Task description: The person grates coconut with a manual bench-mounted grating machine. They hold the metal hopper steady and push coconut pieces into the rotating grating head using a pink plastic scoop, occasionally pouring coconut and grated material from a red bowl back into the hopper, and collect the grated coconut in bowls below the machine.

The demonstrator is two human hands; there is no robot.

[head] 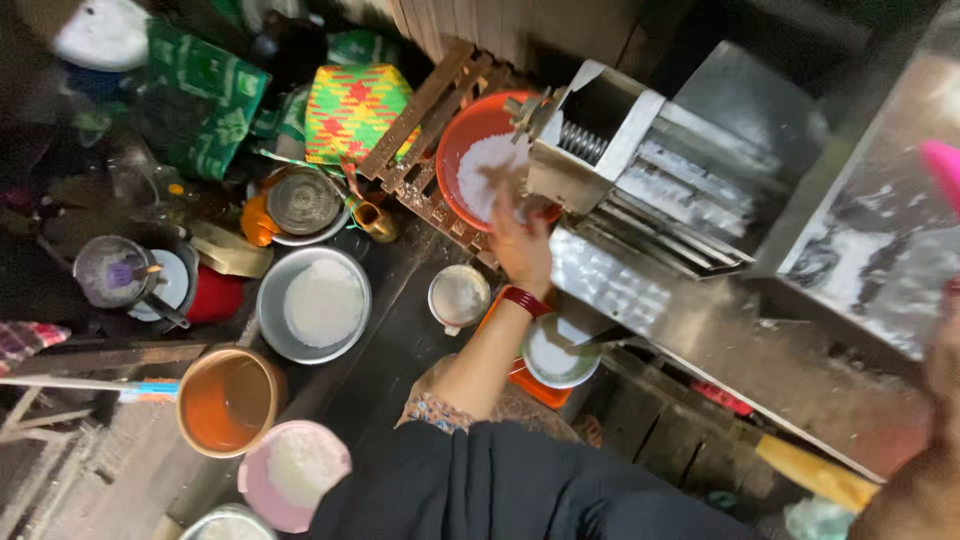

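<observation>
Left hand [518, 240] reached into round red plastic basin [470, 150] of white grated pulp, grip spread | right hand [945, 360] blurred, grip unclear | risk: fingers near steel grating machine [640, 170] spout could get caught.

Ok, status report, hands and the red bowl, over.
Left hand open, fingers in white grated stuff in red bowl under metal machine. Right hand blurred at frame edge, grip unclear. Small cup sits beside the left forearm.
</observation>
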